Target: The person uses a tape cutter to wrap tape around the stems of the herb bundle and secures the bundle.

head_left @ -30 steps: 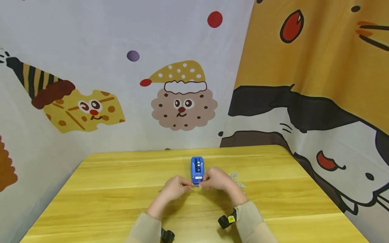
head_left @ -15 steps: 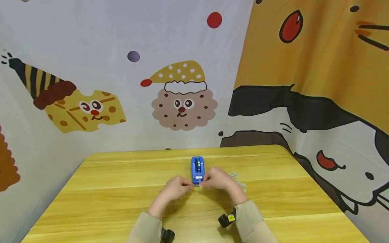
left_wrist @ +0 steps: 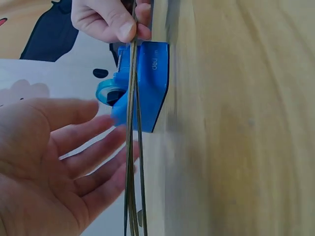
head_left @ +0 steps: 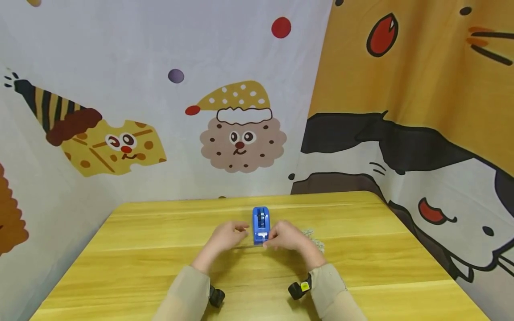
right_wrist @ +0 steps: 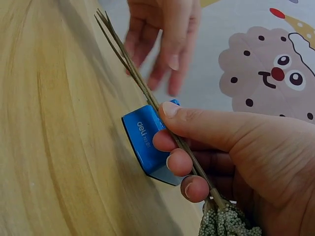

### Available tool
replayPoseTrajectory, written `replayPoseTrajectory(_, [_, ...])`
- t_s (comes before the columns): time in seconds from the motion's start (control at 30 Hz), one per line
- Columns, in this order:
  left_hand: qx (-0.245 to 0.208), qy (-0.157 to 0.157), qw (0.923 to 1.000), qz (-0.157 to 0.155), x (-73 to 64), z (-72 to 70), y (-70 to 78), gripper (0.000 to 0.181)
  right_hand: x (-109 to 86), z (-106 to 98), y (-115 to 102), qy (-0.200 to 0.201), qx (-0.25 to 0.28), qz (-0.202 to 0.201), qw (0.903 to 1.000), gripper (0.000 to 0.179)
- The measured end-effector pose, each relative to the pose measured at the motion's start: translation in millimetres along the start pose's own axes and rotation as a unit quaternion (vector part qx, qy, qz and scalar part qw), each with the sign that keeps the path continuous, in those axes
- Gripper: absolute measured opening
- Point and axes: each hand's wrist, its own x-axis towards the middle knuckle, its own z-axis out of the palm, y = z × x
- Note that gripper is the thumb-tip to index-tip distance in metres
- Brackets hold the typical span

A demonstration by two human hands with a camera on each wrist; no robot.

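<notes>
My right hand [head_left: 285,235] pinches a bundle of thin brown stems [right_wrist: 147,95] between thumb and fingers. Small pale, beady flower heads [right_wrist: 226,221] hang at the near end of that bundle, below the palm. Just left of this hand stands a blue tape dispenser [head_left: 261,230] on the table, with a roll in its top. The stems cross in front of the dispenser. My left hand [head_left: 229,235] holds nothing; its fingers [left_wrist: 88,152] are spread and loosely bent, beside the free stem ends. Whether any tape sticks to the stems, I cannot tell.
The yellow wood-grain table [head_left: 152,249] reaches back to a cartoon-printed cloth [head_left: 241,53]. A black wrist camera [head_left: 217,296] sits by the left cuff, and another wrist camera [head_left: 296,290] by the right cuff.
My left hand has let go of the stems and moved away, left and slightly back, its fingers opening. My right hand keeps its grip in almost the same place. The dispenser has stayed put.
</notes>
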Motion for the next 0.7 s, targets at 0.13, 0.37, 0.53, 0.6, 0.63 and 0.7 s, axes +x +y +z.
replayPoseTrajectory(0.13, [-0.019, 0.031, 0.9993, 0.0, 11.8, 2.0, -0.7, 0.043, 0.3, 0.3, 0.3, -0.003, -0.004, 0.0, 1.0, 0.024])
replayPoseTrajectory(0.37, [-0.094, 0.039, 0.9944, -0.026, 26.1, 7.4, -1.7, 0.049, 1.8, 0.8, 0.7, -0.003, 0.008, 0.008, 0.9999, 0.023])
replayPoseTrajectory(0.53, [-0.137, 0.043, 0.9892, -0.026, 33.8, 14.2, -2.8, 0.048, 1.8, 0.4, 1.2, 0.0, 0.014, 0.007, 0.9999, 0.024])
replayPoseTrajectory(0.6, [-0.155, 0.045, 0.9863, -0.033, 36.2, 17.9, -2.5, 0.047, 1.7, 0.6, 1.7, 0.0, 0.015, 0.004, 0.9999, 0.026])
replayPoseTrajectory(0.63, [-0.164, 0.046, 0.9846, -0.038, 37.6, 19.9, -2.3, 0.047, 1.7, 0.7, 2.1, -0.001, 0.015, 0.003, 0.9999, 0.026])
replayPoseTrajectory(0.7, [-0.183, 0.053, 0.9807, -0.047, 40.0, 24.0, -2.6, 0.046, 1.9, 1.0, 2.9, -0.002, 0.014, 0.0, 0.9999, 0.026])
